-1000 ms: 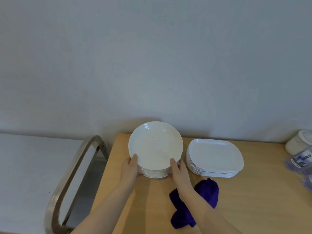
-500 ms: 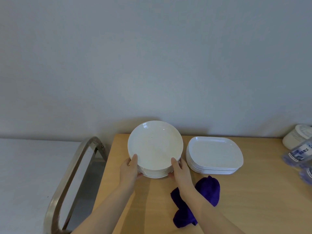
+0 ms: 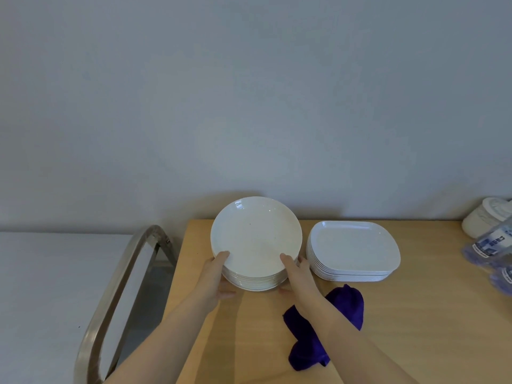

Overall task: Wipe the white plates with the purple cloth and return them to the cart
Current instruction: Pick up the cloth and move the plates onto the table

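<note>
Nearest us the cloth [image 3: 321, 339] lies bunched on the table [image 3: 415, 328], partly under our right forearm and held by neither hand; we judge it is left there, close by, until a plate is free to wipe. Just beyond, our left hand [image 3: 214, 278] and right hand [image 3: 296, 275] clasp the round stack [image 3: 256, 239] from either side, thumbs hooked over the top plate's near rim and fingers curled below; we cannot tell how many plates the grip takes in; a two-sided hold suits lifting or shifting a heavy pile without tipping it. To the right, just beside it, the square stack [image 3: 354, 245] sits untouched on the table. On the left stands the cart handle [image 3: 122, 284], close enough for returning plates. At the far right edge are a white jar [image 3: 487, 217], contents unseen, and blurred bottles [image 3: 490, 245].
</note>
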{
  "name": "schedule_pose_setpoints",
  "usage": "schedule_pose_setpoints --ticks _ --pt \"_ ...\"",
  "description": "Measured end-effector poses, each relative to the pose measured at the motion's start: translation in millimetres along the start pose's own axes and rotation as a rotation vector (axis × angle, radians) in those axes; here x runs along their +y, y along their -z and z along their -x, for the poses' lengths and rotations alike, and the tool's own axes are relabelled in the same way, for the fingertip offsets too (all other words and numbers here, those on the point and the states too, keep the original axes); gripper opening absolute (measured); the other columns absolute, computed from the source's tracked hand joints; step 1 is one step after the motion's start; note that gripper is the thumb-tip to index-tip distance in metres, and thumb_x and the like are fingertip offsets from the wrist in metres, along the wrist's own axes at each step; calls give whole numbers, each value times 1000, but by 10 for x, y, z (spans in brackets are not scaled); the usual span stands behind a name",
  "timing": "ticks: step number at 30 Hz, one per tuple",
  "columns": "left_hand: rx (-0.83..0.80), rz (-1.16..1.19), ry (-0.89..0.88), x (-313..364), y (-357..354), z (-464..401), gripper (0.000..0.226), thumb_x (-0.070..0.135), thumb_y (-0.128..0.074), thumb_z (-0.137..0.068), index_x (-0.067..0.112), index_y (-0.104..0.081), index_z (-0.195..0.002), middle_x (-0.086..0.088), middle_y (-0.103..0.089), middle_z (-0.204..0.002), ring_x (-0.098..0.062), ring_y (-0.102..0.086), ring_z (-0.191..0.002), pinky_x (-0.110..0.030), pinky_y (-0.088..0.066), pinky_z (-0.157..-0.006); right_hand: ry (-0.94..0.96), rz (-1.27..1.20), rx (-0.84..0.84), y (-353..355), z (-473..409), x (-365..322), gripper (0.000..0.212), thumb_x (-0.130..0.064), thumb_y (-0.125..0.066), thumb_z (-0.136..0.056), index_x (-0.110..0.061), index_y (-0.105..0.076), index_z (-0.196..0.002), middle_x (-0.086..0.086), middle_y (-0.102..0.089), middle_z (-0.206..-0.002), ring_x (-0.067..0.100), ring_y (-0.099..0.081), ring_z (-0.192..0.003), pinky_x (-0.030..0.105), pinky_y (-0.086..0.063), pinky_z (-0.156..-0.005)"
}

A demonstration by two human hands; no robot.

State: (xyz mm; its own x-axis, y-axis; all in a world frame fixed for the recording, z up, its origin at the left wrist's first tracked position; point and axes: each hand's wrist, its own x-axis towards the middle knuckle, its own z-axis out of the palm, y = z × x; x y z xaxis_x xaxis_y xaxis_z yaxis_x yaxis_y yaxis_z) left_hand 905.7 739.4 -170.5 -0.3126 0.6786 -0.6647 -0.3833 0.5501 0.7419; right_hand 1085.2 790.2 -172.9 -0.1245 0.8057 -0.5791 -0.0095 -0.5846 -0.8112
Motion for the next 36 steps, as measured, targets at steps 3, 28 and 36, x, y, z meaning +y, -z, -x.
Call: schedule_pose_setpoints --ticks 3,28,36 --pt "-74 106 35 -41 19 -12 47 36 -53 -91 17 -39 -132 -12 -49 -128 -34 -55 -108 -53 -54 -82 -33 -118 -57 -12 14 29 61 -31 -58 -91 -19 -27 -143 1 -49 -133 26 -50 -120 50 -47 -98" --pt "-17 210 6 -326 37 229 31 20 -52 -87 18 -50 -118 -13 -53 -117 -36 -58 -102 -51 -57 -71 -9 -200 -11 39 305 210 47 -13 -55 -89 -16 -41 -134 5 -54 -126 30 -52 -116 55 -46 -97" --pt "17 209 9 -578 102 464 29 21 -51 -88 19 -49 -117 -11 -54 -115 -34 -59 -97 -44 -57 -64 6 -217 -20 133 541 428 45 -12 -55 -89 -19 -43 -131 3 -57 -121 29 -55 -112 49 -52 -90"
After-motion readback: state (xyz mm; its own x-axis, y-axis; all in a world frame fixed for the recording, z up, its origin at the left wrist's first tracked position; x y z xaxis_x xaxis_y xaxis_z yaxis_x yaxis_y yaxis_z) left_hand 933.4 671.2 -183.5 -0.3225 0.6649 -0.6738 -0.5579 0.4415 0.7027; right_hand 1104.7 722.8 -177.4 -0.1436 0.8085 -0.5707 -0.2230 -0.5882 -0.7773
